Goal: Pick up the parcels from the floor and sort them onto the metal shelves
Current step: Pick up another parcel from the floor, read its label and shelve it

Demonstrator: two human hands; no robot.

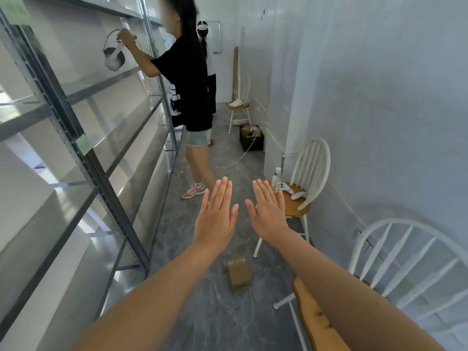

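Left hand (216, 219): flat, fingers spread, empty | right hand (269, 214): likewise, just beside it | parcel (238, 274): on floor (222, 320) below hands, between shelves (76, 138) and chair (301, 198).

Both arms reach forward — left hand (215, 219) and right hand (269, 215) flat, fingers extended, empty.

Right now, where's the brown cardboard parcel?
Head view: the small brown cardboard parcel lies on the grey floor, below both hands, between the metal shelves and nearest white chair.
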